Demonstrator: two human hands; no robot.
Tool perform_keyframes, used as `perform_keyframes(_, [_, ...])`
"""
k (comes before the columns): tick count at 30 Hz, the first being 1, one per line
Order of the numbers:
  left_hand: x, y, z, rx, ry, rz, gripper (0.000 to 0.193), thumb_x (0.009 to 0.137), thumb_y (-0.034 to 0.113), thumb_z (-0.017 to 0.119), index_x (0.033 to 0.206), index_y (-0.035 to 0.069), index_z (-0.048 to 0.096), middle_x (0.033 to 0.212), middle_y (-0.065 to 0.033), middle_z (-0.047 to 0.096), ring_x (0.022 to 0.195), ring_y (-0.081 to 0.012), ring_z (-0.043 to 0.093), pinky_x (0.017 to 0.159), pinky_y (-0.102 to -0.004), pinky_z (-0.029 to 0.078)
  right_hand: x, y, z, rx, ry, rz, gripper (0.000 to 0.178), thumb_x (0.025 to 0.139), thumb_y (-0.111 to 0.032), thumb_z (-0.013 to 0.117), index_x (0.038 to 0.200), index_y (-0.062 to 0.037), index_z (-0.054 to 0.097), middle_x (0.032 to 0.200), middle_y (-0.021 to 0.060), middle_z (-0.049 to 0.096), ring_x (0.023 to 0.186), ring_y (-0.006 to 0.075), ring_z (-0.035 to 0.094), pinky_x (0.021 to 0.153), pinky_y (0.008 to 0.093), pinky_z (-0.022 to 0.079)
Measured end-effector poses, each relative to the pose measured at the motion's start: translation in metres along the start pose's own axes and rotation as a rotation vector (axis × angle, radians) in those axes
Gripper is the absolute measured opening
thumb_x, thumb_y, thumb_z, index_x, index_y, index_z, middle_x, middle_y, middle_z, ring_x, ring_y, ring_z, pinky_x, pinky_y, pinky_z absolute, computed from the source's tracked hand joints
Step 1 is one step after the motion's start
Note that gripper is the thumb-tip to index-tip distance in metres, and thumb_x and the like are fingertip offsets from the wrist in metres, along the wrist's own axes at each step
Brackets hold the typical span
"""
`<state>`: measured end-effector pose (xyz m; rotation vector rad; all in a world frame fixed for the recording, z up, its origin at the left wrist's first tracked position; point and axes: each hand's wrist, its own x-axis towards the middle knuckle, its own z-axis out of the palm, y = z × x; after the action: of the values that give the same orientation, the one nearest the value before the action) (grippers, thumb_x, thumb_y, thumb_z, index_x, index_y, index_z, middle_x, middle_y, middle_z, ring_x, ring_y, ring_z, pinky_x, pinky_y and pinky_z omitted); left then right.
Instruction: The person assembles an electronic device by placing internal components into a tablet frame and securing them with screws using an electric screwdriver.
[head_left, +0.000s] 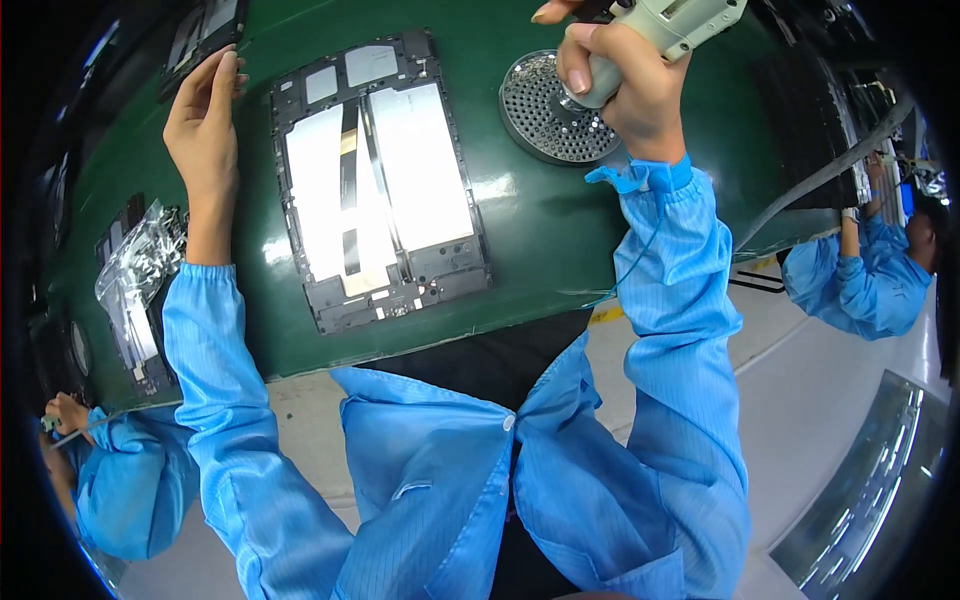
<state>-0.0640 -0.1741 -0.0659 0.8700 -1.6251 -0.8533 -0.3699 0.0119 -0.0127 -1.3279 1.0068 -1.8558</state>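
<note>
My right hand (pixel 645 95) is wrapped around a pale electric screwdriver (pixel 685 22). Its nose points down at a round metal screw tray (pixel 535 125) full of small holes; the bit's exact tip is hard to make out. Flat on the bench between my arms lies an opened tablet (pixel 425 165), with silver battery panels, a dark frame and a ribbon strip down its middle. At the far left, my left hand (pixel 205 130) has its fingers closed at the near corner of a second opened tablet (pixel 205 35), which is cut off by the picture's edge.
Left of my forearm, a clear plastic bag (pixel 140 265) of small parts lies over another opened tablet (pixel 145 340). The green bench (pixel 545 265) ends just before my body. A grey cable (pixel 830 175) runs at the right. Co-workers in blue sit on both sides.
</note>
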Motion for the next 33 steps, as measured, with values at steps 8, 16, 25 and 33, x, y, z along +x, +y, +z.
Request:
perform_keyframes(8, [-0.010, -0.008, 0.001, -0.014, -0.020, -0.090, 0.032, 0.099, 0.020, 0.065, 0.123, -0.001, 0.068, 0.111, -0.0099, 0.072, 0.098, -0.0132, 0.066, 0.090, -0.0255, 0.052, -0.006, -0.005, 0.010, 0.002, 0.023, 0.110, 0.032, 0.078, 0.001, 0.057, 0.110, 0.0077, 0.058, 0.094, 0.0213, 0.068, 0.049, 0.0142, 0.054, 0.046, 0.0252, 0.046])
perform_keyframes(16, [-0.009, -0.012, -0.004, 0.021, -0.056, -0.078, 0.033, 0.098, 0.022, 0.067, 0.123, 0.001, 0.068, 0.115, -0.0086, 0.071, 0.101, -0.0138, 0.066, 0.092, -0.0273, 0.051, -0.006, -0.007, 0.018, -0.027, 0.057, 0.135, 0.032, 0.078, -0.001, 0.056, 0.108, 0.0082, 0.058, 0.093, 0.0217, 0.068, 0.049, 0.0144, 0.054, 0.047, 0.0256, 0.046])
perform_keyframes(25, [-0.009, -0.014, -0.005, 0.039, -0.056, -0.058, 0.032, 0.098, 0.023, 0.068, 0.121, 0.001, 0.069, 0.114, -0.0072, 0.071, 0.100, -0.0136, 0.066, 0.089, -0.0268, 0.052, -0.007, -0.003, 0.017, -0.028, 0.020, 0.117, 0.032, 0.078, 0.000, 0.056, 0.108, 0.0078, 0.059, 0.093, 0.0217, 0.068, 0.049, 0.0143, 0.054, 0.047, 0.0259, 0.047])
perform_keyframes(33, [-0.010, -0.014, -0.004, 0.030, -0.070, -0.050, 0.029, 0.098, 0.021, 0.067, 0.121, 0.003, 0.070, 0.113, -0.0058, 0.071, 0.097, -0.0118, 0.065, 0.088, -0.0253, 0.052, -0.007, -0.001, 0.019, -0.028, 0.021, 0.127, 0.031, 0.078, 0.001, 0.055, 0.108, 0.0078, 0.059, 0.092, 0.0219, 0.068, 0.049, 0.0144, 0.054, 0.049, 0.0260, 0.047])
